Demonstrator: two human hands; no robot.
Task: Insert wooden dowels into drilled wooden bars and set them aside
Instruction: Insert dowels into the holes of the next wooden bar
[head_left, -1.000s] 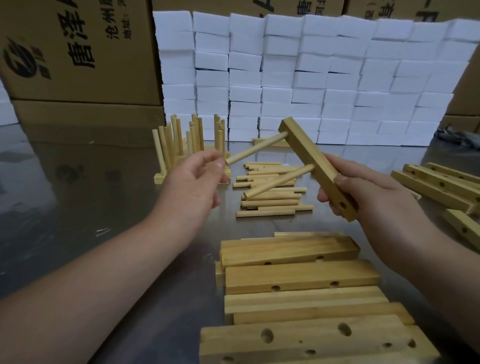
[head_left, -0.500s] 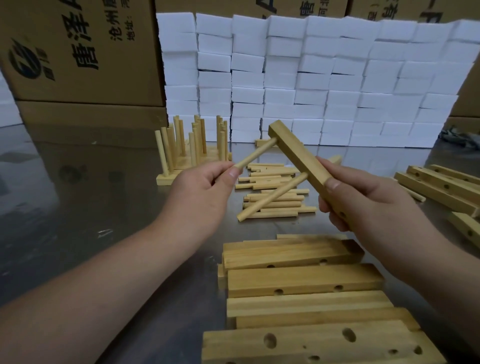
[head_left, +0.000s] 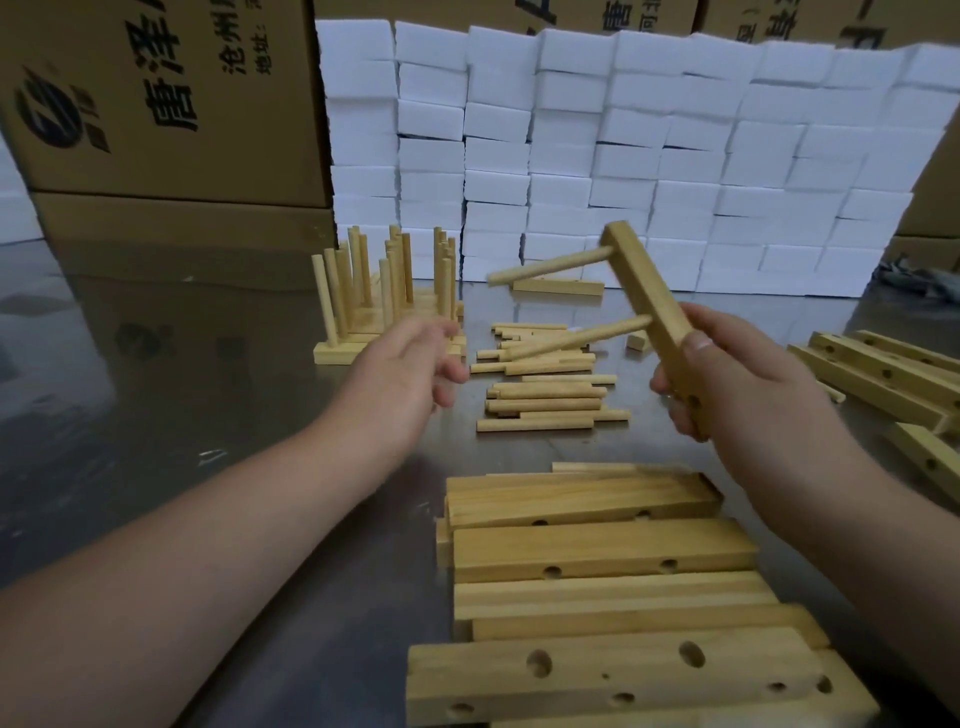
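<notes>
Right hand (head_left: 737, 384) grips the bar (head_left: 644, 291) low — left hand (head_left: 405, 364) fingers (head_left: 448, 387) loose, empty, near its dowels (head_left: 550, 266).

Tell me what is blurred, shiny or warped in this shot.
Head view: the left hand is smeared by motion, the right hand and its bar are sharp. Head view: the glossy table mirrors the carton and white blocks. Head view: wide-angle bending curves the block rows and tilts the carton's edge.
</notes>
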